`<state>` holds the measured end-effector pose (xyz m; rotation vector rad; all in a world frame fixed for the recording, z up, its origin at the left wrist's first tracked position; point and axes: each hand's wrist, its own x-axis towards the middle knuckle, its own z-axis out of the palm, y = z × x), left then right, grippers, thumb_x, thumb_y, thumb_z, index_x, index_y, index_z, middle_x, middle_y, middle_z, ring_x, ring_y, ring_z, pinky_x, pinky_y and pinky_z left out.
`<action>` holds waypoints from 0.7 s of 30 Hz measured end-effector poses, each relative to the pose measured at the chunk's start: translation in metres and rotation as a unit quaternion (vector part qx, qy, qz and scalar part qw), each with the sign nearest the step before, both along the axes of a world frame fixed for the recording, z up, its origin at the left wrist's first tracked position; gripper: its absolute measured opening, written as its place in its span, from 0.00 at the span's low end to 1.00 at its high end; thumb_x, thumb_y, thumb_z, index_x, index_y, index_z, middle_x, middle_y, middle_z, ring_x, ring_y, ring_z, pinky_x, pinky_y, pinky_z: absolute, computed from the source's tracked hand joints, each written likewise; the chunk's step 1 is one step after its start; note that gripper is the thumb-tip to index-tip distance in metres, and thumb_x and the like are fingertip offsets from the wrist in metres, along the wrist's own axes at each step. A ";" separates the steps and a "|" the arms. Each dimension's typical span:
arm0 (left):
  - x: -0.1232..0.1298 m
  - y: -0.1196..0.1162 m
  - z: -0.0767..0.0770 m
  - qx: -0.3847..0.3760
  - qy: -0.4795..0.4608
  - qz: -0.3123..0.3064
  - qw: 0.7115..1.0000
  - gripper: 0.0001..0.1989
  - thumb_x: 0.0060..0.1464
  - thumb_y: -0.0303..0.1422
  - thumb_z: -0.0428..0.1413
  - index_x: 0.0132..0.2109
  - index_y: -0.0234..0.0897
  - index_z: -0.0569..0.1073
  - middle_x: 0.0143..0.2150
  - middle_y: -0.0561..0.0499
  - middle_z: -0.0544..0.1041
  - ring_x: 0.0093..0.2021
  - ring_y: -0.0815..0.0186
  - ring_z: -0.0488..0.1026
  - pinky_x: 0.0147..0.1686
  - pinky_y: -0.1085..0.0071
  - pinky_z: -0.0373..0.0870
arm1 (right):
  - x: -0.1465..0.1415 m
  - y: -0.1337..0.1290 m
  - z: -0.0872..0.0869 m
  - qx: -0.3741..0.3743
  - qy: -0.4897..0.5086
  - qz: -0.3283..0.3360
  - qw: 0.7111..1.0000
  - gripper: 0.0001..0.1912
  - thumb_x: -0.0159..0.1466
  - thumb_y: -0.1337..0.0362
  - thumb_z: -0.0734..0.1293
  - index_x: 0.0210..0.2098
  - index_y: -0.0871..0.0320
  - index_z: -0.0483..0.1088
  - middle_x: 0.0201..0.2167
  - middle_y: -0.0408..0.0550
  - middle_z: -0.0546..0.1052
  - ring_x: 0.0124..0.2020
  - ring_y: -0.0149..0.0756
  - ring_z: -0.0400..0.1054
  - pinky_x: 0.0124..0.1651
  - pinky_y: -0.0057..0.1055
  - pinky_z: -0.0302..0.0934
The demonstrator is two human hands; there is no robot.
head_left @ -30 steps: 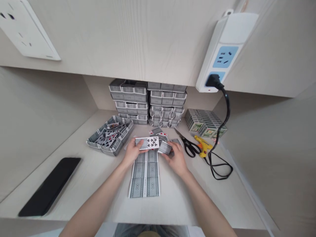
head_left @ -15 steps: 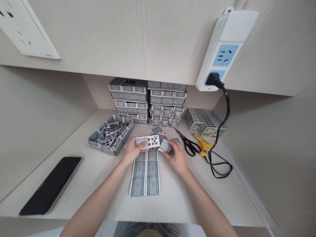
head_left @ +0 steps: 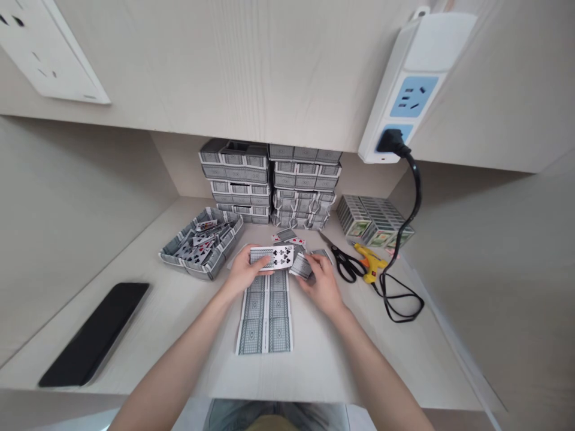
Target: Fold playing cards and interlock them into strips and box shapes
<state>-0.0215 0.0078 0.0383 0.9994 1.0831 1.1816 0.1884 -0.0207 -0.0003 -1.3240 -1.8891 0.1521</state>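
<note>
Above a flat panel of joined playing cards (head_left: 264, 314), my left hand (head_left: 245, 268) pinches a strip of cards (head_left: 283, 257), one part showing its patterned back and the other a clubs face. To its right, my right hand (head_left: 322, 281) has its fingers closed on a small patterned card piece (head_left: 300, 266), close to the strip's right end. Loose cards (head_left: 287, 235) lie just behind both hands, some face up with red marks. The upper end of the panel is hidden under the left hand and the strip.
A card-built tray (head_left: 193, 272) of loose cards stands left, a black phone (head_left: 96, 335) nearer. Black scissors (head_left: 345, 264), a yellow glue gun (head_left: 369, 262) and its cord lie right. Stacked card boxes (head_left: 238, 173) and card packs (head_left: 375, 221) stand behind. A power strip (head_left: 415, 90) hangs above.
The view has shifted slightly. Both hands keep nearly the same pose, and the strip of cards in my left hand sits a little higher and further right.
</note>
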 end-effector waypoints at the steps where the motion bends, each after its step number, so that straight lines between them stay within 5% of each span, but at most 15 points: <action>1: -0.001 0.000 0.001 0.000 -0.003 0.000 1.000 0.21 0.36 0.34 0.64 0.38 0.34 0.65 0.35 0.52 0.73 0.35 0.63 0.74 0.31 0.61 0.77 | 0.001 0.000 0.001 0.001 0.007 0.005 1.000 0.28 0.54 0.62 0.67 0.54 0.54 0.59 0.45 0.54 0.64 0.49 0.45 0.59 0.51 0.43 0.59; 21: -0.010 0.003 0.005 -0.003 0.001 -0.029 1.000 0.20 0.38 0.34 0.63 0.39 0.34 0.66 0.37 0.50 0.74 0.35 0.64 0.74 0.32 0.64 0.76 | 0.000 -0.004 0.012 0.028 0.032 0.011 0.999 0.28 0.53 0.60 0.68 0.53 0.51 0.61 0.43 0.51 0.66 0.47 0.45 0.60 0.49 0.44 0.58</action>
